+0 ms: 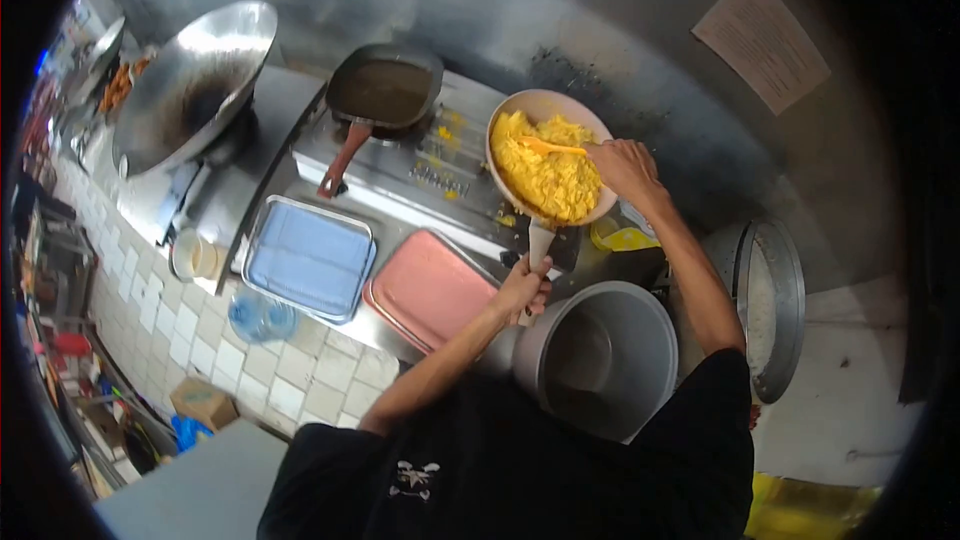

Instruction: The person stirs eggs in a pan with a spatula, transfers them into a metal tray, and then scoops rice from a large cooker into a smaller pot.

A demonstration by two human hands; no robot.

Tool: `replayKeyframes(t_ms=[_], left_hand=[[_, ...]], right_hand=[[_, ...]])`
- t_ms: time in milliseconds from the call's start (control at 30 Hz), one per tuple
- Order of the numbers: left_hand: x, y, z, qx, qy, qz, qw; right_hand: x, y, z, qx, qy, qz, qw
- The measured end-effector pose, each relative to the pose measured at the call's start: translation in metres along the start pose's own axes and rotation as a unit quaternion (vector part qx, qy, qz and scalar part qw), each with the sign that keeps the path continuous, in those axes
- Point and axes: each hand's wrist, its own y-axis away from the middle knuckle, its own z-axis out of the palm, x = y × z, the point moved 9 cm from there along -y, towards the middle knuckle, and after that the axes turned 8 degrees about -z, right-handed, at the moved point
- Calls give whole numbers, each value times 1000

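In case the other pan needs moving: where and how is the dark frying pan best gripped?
Grip the dark frying pan probably by its reddish-brown handle, from the front of the stove: the handle slants toward that side, its end reaching past the front edge.

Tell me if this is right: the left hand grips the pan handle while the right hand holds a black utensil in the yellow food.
The colour is wrong: in the head view the utensil is orange, not black. The left hand grips the pan handle, and the right hand holds it in the yellow food.
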Motion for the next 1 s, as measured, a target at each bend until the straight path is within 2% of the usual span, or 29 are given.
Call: replayKeyframes(t_ms=[133, 267, 367, 500, 600, 633, 733, 833, 933, 1000], left_hand=[[2, 1, 1, -19, 12, 15, 1000], [4, -2, -5, 3, -3, 38, 999], [6, -1, -4, -23, 10, 41, 999], [6, -4, -3, -32, 7, 48, 998], [11, 3, -3, -18, 3, 50, 999], [9, 5, -3, -13, 3, 47, 999], [8, 1, -5, -15, -3, 56, 998], [11, -2, -5, -22, -16, 70, 997], [9, -3, -6, -24, -19, 62, 998], [7, -3, -5, -26, -20, 56, 998]], right_hand=[[-5, 6, 44, -23, -8, -12, 1000], [32, 3, 23, 10, 50, 66, 997], [-6, 2, -26, -17, 48, 61, 997], [-59, 0, -18, 31, -51, 21, 998], [-51, -6, 33, -19, 94, 19, 995], [-26, -2, 46, 19, 122, 21, 992], [10, -2, 14, -14, 92, 127, 988], [0, 6, -51, -25, 113, 167, 979], [12, 0, -61, 16, 123, 172, 977], [9, -13, -36, 12, 146, 121, 982]])
